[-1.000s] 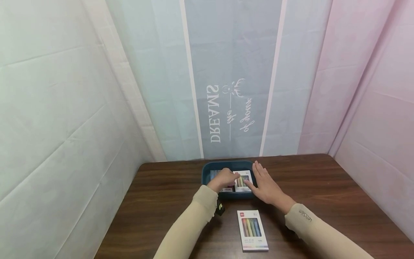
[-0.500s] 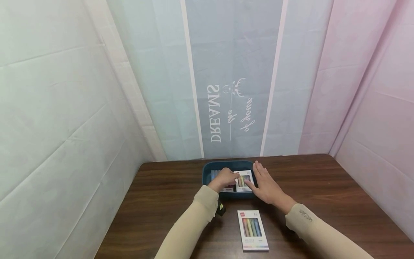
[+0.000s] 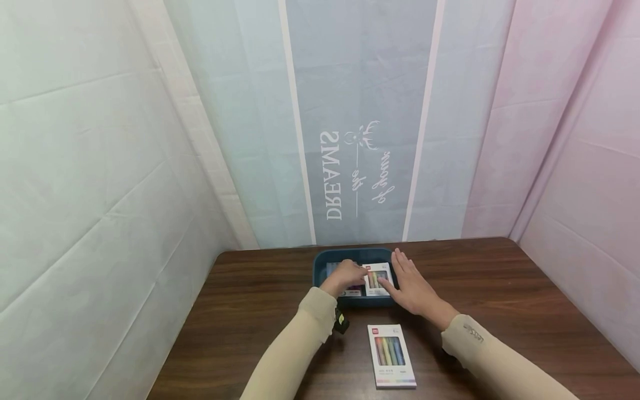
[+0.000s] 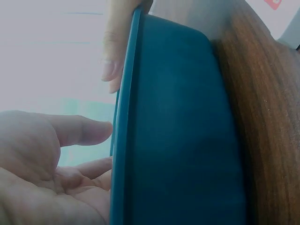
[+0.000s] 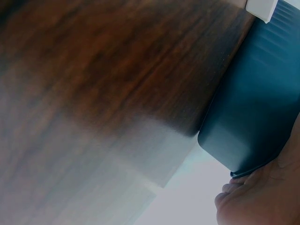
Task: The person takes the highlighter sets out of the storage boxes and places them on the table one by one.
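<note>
Nearest the camera, on the brown table (image 3: 500, 289), a white pen box (image 3: 391, 355) lies flat, untouched. Just beyond it, the left hand (image 3: 345, 275) reaches into the dark blue tray (image 3: 318, 272), fingers curled over a box inside; whether it grips it cannot be told. Beside it, the right hand (image 3: 410, 286) lies flat and open along the tray's right rim, thumb touching the second box (image 3: 376, 276) in the tray

Soft, even light across head view, faint shadows beneath sleeves on desk (image 3: 500, 289), slight wide-angle bending at edges, wrist views washed out, background overexposed, close surfaces blurred and out of focus
</note>
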Motion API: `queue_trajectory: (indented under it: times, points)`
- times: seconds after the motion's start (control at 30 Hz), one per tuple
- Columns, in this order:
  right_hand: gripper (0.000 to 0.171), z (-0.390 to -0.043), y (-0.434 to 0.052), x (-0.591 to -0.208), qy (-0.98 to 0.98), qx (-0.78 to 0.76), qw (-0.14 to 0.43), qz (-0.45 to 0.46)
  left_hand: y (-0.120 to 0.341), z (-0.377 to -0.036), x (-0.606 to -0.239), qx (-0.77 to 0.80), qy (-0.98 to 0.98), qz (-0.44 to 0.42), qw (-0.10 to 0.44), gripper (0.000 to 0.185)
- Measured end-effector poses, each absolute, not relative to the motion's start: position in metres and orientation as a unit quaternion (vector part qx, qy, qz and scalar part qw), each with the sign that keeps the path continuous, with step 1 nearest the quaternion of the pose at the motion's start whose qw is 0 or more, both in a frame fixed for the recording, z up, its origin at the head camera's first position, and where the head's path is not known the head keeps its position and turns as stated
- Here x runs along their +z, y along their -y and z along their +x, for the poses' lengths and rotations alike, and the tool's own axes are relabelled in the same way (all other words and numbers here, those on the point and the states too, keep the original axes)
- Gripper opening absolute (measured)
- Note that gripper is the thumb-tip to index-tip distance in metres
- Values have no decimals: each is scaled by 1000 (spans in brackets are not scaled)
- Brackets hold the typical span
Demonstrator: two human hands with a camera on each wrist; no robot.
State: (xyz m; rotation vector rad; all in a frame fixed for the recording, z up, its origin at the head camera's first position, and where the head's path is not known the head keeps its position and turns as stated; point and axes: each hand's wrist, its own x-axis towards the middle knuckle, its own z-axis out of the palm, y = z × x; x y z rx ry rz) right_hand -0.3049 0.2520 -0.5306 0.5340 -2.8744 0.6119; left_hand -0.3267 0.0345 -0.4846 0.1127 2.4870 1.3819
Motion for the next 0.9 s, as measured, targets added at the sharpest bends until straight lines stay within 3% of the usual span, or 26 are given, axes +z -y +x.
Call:
queue_trajectory:
  times: [0.9]
  points:
    - [96, -307, -251, -531, 961, 201, 78, 176, -34, -319, -490, 538, -836, 23, 108, 31]
